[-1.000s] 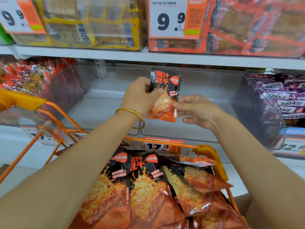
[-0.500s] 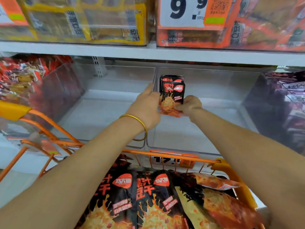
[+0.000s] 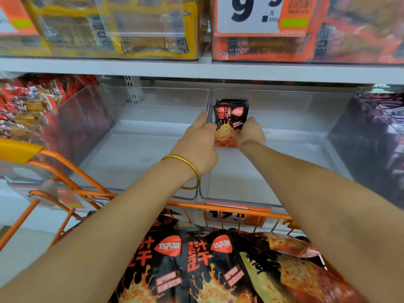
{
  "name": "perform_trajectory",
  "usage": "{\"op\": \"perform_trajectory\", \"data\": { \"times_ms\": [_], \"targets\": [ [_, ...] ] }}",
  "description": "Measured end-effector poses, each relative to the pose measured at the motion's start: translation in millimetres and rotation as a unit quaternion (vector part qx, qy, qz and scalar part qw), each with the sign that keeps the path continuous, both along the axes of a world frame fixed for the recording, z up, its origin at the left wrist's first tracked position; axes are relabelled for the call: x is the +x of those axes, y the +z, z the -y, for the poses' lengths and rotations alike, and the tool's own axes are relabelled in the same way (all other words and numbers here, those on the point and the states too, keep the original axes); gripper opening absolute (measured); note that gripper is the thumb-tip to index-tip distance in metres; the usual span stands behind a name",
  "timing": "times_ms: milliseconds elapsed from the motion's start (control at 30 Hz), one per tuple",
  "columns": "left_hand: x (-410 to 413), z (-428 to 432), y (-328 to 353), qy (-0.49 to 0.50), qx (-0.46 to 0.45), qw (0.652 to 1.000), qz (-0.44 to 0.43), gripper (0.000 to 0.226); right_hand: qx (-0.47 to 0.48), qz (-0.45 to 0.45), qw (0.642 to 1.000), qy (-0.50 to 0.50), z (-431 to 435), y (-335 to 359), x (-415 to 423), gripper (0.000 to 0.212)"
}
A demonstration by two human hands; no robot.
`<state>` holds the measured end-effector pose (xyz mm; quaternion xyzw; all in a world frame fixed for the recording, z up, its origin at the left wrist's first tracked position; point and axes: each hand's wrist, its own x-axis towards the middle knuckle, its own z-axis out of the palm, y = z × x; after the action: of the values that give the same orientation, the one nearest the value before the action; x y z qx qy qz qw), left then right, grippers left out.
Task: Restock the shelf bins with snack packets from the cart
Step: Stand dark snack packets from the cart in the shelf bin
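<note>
- Across the top, a white shelf [image 3: 196, 69] is seen, its price tag [image 3: 247, 14] showing a large "9" and "500g".
- Beneath, a clear left bin [image 3: 153, 106] and right bin [image 3: 295, 110] are set side by side.
- An orange cart [image 3: 218, 207] is filled with black-and-orange snack packets [image 3: 196, 270] printed with flames and Chinese characters.
- A lower tag [image 3: 231, 215] reading "17." is partly hidden by the cart's rim.
- A small upright stack [image 3: 229, 119] of such packets is held within the right bin, beside the dividing wall, gripped at its edges by the left hand [image 3: 196, 145] and right hand [image 3: 250, 133].
</note>
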<state>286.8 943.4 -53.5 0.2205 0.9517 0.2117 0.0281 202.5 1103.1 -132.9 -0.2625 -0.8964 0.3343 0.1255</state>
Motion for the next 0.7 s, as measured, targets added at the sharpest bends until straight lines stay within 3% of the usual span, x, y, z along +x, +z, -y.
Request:
{"op": "perform_trajectory", "data": {
  "times_ms": [700],
  "targets": [
    [3.6,1.3,2.4,-0.007,0.001,1.000,-0.009,0.051,-0.131,0.031,0.991,-0.028,-0.3,0.3,2.3,0.058]
  ]
}}
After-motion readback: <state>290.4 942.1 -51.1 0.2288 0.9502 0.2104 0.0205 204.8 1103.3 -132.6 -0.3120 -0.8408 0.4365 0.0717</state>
